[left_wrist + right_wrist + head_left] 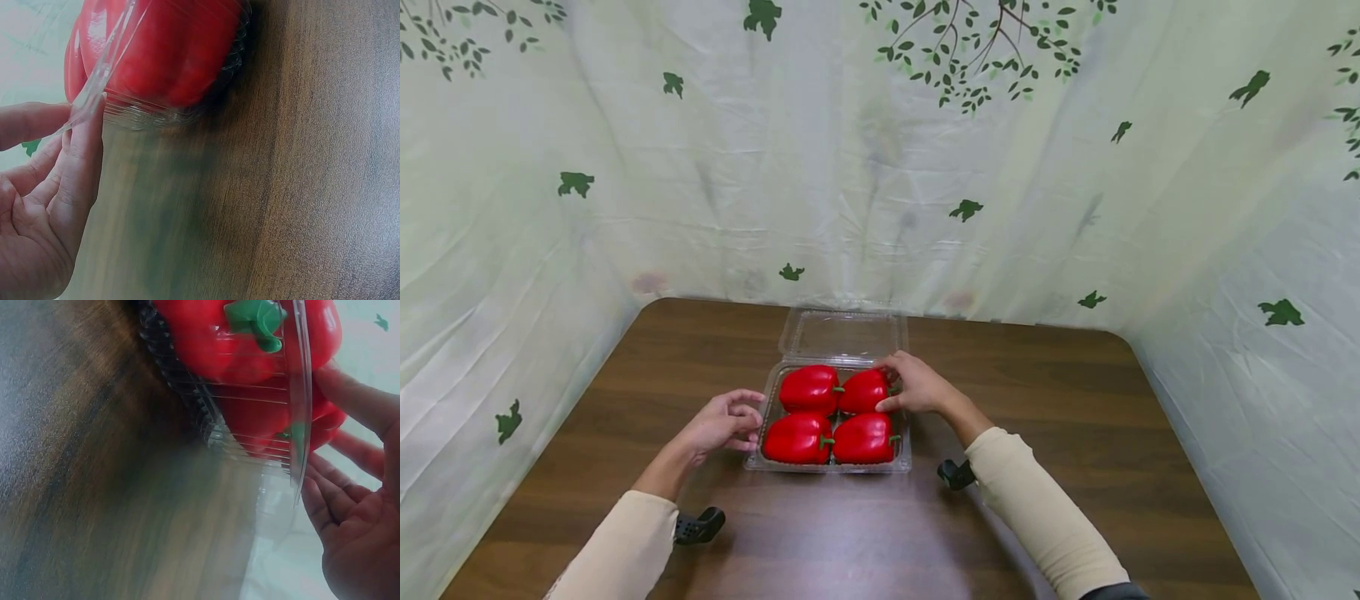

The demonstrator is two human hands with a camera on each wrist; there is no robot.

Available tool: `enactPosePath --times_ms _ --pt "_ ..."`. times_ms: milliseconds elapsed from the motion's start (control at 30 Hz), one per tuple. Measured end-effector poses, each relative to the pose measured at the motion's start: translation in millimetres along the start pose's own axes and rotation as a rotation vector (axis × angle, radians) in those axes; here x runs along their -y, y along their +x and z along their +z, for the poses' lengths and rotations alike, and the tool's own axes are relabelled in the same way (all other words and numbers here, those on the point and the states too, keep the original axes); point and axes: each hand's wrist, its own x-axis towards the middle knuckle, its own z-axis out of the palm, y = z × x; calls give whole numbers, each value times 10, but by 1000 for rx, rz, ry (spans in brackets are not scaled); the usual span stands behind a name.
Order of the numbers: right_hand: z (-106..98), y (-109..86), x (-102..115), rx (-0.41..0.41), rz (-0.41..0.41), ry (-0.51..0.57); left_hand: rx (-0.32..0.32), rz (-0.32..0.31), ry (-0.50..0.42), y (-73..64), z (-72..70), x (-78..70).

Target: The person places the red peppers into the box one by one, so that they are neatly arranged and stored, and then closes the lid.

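Observation:
A clear plastic clamshell container (868, 468) sits on the table with its lid folded back. Several red bell peppers with green stems lie in its base in two rows. My left hand (726, 423) pinches the container's left rim between thumb and fingers, as the left wrist view shows up close. Over the far right corner, my right hand (922, 386) holds the back right bell pepper (861, 392), thumb on its near side and fingers on its far side. The front right bell pepper (862, 439) lies just nearer to me, its stem pointing right.
The transparent lid (847, 335) lies toward the table's back edge. A brown wood-grain table (1037, 400) extends to both sides of the container. Pale curtains (842, 167) with leaf prints surround the back and sides. Black wrist devices (700, 526) hang beneath both forearms.

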Motion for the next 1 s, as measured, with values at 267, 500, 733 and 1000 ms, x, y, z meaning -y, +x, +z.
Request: enactPosePath --times_ms 267,500,733,1000 --pt "-19 5 15 10 52 69 -1 -2 3 -15 11 -35" --pt "-35 -8 15 -4 47 99 8 9 17 -10 9 -89" --pt "-20 -17 -15 -30 22 90 4 7 16 -13 11 -90" --pt "-22 -71 -53 -53 32 145 -23 -21 32 -37 35 -62"
